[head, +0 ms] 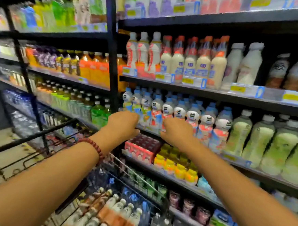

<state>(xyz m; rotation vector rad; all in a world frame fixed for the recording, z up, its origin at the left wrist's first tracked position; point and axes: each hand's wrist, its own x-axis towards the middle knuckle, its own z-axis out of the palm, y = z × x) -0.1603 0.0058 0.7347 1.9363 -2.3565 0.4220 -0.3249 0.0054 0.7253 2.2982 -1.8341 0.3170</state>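
As fingers point(135, 119) curl, blue-capped bottles point(179, 110) touching

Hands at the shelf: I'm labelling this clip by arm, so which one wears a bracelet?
The left hand, at the small blue-capped plastic bottles: a dark red bead bracelet circles its wrist. The right hand has a bare wrist.

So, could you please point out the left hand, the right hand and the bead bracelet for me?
left hand point(123, 124): head view, on the back of the hand.
right hand point(178, 132): head view, on the back of the hand.
bead bracelet point(96, 146): head view, on the beads atop the wrist.
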